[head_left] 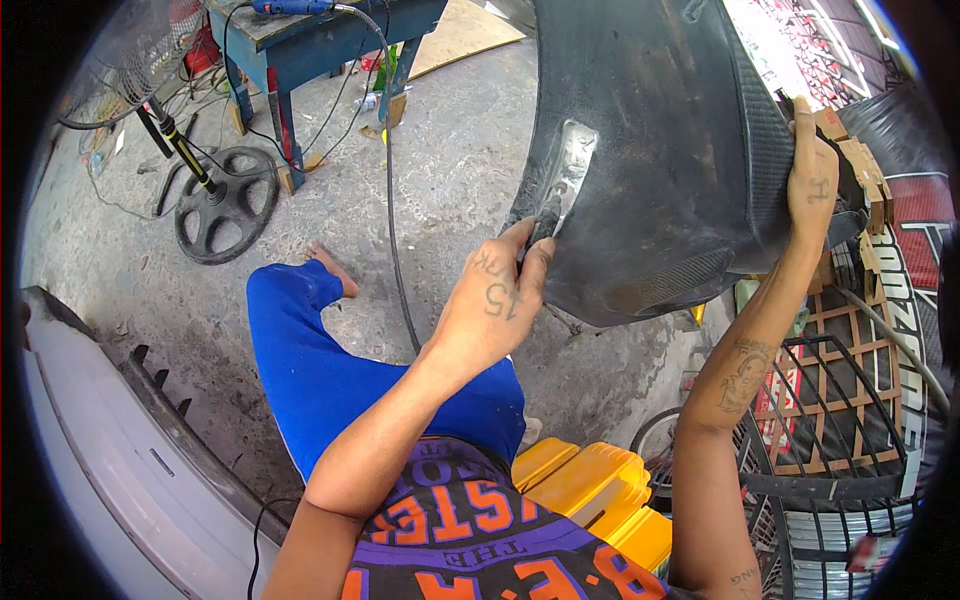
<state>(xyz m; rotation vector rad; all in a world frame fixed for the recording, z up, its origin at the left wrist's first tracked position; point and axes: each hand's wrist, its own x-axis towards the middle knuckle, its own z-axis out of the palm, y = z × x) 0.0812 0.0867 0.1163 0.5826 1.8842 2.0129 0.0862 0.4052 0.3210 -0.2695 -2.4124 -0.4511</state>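
A large black plastic bumper-like panel [650, 130] stands in front of me, tilted, with ribbed strips and dusty scuffs. My left hand [490, 295] is closed around a slim dark-handled tool [543, 228], whose exact kind I cannot make out. Its tip points up at a shiny silvery strip [577, 155] on the panel's left side; whether they touch is unclear. My right hand [815, 190] grips the panel's right edge, fingers partly hidden behind it. A grey flexible cable [393, 210] runs from a blue power tool [290, 6] down behind my left forearm.
A blue workbench [310, 40] holds the power tool. Near it stands a black wheel-shaped base [227, 205] with an upright pole. A pale car panel [110, 470] lies at left. Yellow plastic pieces [590, 490] sit beside me, with a black wire rack [830, 410] at right.
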